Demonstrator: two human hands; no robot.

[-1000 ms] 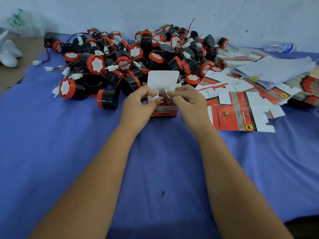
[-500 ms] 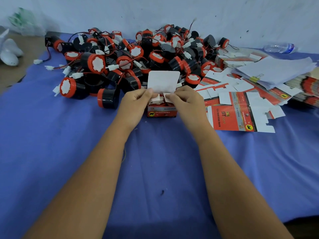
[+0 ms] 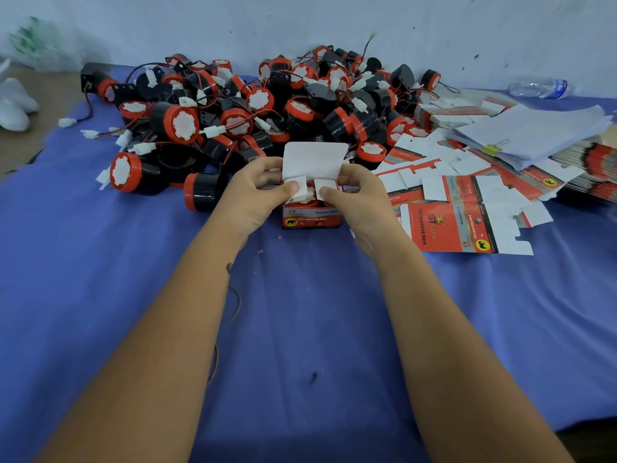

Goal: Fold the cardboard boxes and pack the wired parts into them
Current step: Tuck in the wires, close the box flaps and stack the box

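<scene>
The left hand (image 3: 258, 192) and right hand (image 3: 357, 192) each pinch a white side flap of the small red horn box (image 3: 312, 220), thumbs pressing the flaps inward over the horn inside; its lid flap (image 3: 314, 161) stands upright. The box sits on the blue cloth (image 3: 300, 329), just near of the horn pile (image 3: 267, 105). Flat box blanks (image 3: 467, 225) lie right.

Left hand (image 3: 253, 192), right hand (image 3: 359, 195) press side flaps of red box (image 3: 312, 218); lid flap upright.
</scene>
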